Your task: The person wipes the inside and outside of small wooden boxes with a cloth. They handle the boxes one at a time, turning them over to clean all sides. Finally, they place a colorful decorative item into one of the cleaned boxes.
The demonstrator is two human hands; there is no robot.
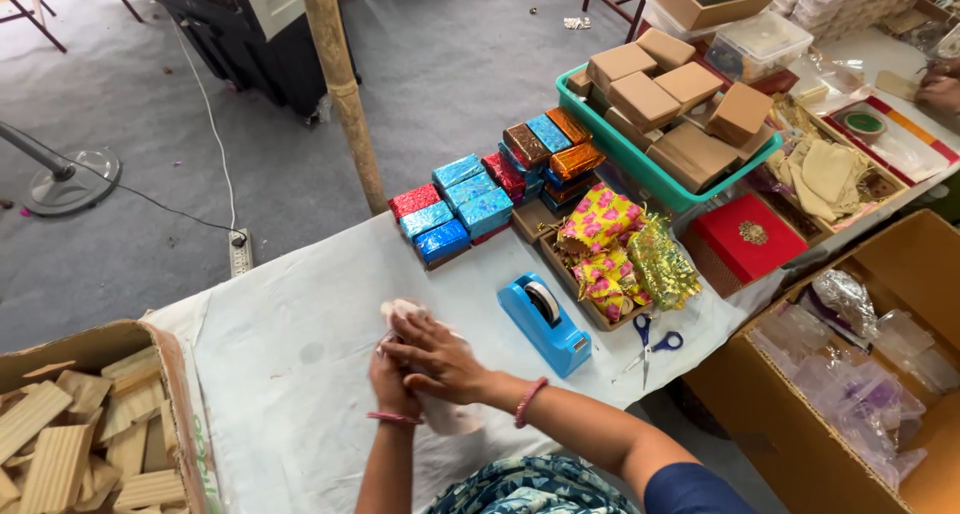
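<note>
Both hands meet over the white-covered table (290, 344). My right hand (440, 359) lies on top, fingers spread and pressing down on a small pale pink wrapped packet (403, 311). My left hand (392, 386) is mostly hidden beneath it and grips the same packet from below. Only the packet's far tip and a pale bit under my right wrist show. A blue tape dispenser (545, 324) stands just right of my hands, with blue-handled scissors (650, 346) beyond it.
Shiny foil-wrapped small boxes (460, 209) sit in rows at the table's far edge, beside a tray of patterned pouches (610, 249). A teal bin (650, 169) holds brown boxes. A carton of wooden pieces (80, 424) is at left, a carton of plastic bags (860, 374) at right. Another person's hand (940, 92) is far right.
</note>
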